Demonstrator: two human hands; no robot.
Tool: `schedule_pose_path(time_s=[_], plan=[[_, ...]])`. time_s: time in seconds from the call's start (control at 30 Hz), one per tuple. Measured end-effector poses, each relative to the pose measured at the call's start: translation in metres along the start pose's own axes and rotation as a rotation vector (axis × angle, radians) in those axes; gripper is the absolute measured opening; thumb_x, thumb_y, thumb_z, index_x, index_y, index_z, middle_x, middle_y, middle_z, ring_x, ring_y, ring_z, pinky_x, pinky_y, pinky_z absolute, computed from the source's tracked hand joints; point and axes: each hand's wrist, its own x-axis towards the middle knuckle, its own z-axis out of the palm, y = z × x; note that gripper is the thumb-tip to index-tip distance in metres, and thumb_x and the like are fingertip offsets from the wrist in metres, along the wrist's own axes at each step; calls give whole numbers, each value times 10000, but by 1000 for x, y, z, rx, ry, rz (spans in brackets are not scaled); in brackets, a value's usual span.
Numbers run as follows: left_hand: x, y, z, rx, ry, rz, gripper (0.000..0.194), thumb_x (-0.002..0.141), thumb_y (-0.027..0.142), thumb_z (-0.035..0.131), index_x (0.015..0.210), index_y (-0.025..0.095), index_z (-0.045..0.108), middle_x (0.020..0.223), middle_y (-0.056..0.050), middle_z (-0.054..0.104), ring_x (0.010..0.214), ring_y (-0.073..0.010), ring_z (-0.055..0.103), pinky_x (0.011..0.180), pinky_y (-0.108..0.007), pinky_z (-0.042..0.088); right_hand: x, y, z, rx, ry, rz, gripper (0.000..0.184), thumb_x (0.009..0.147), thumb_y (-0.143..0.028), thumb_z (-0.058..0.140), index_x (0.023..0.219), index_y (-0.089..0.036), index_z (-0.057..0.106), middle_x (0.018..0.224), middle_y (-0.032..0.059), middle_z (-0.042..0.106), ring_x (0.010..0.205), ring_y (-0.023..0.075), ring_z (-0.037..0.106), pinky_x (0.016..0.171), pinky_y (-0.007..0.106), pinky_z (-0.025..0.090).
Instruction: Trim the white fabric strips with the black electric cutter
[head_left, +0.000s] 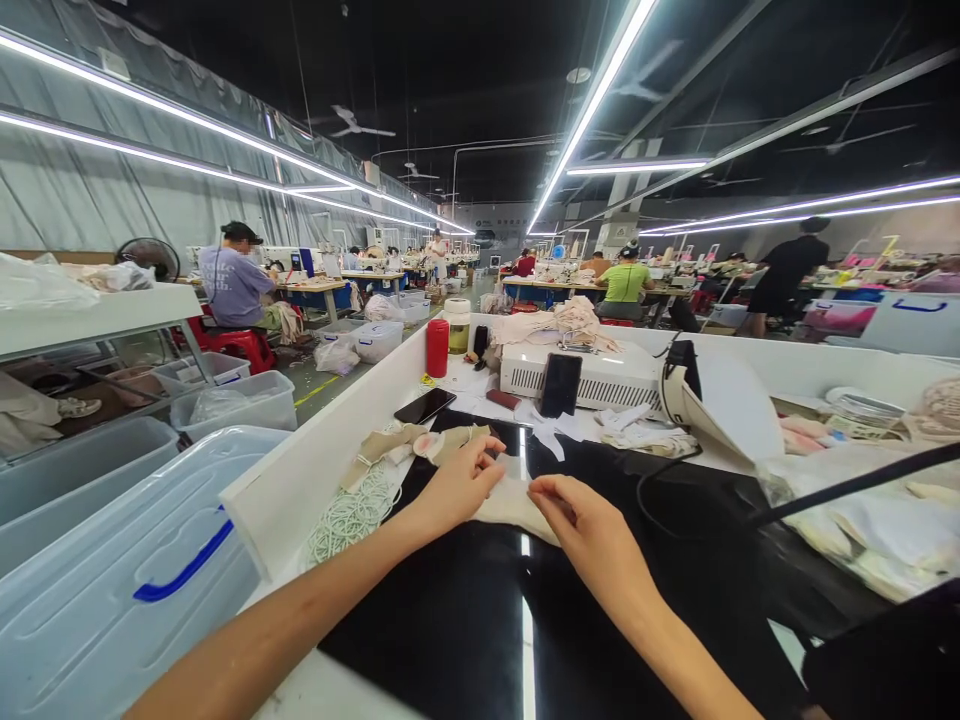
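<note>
A cream piece of fabric (517, 511) lies on the glossy black work surface (450, 600) between my two hands. At its left side is my left hand (459, 482), palm down, its fingers loosely curved and apart near the cloth's upper edge. My right hand (592, 530) has thumb and fingertips pinched together at the right edge of the cloth. A thin whitish part (514, 466) shows at the fabric's far side, between the fingertips. Beyond my left hand lie beige fabric pieces (382, 448) and a heap of pale green cord (352, 515).
Toward the back stand a red cylinder (437, 348), a jar (457, 325), a white vented machine (592, 376), an upright phone (561, 384) and a flat phone (424, 405). A black cable (652, 490) crosses at right, near bagged fabric (862, 510). Lidded bins (150, 560) stand left; other people sit farther off.
</note>
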Motion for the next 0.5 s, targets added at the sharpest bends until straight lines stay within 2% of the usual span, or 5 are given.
schedule_pose_path(time_s=[0.2,0.33,0.5], plan=[[2,3,9,274,-20,57,376,1038,189,611,1405,204,695,1055,-42,772,1044,-267,750,1051,-412,560,0,12,5,-274,-19,-68,237,1098,-388,577,994,-321,779,991,12,837,809,223,800,584,280,407],[2,2,17,417,-70,60,422,1069,177,607,1486,196,672,1128,-77,804,1163,-306,767,1106,-440,560,-1,18,5,-429,-40,-87,196,1106,-307,620,995,-310,782,931,2,824,795,210,806,555,263,342],[4,-8,25,549,-101,34,468,1082,176,609,1549,188,631,1244,-111,810,1226,-314,776,1131,-457,578,-2,18,9,-558,-81,-94,172,1103,-245,685,974,-293,789,861,-20,803,795,194,815,534,261,300]])
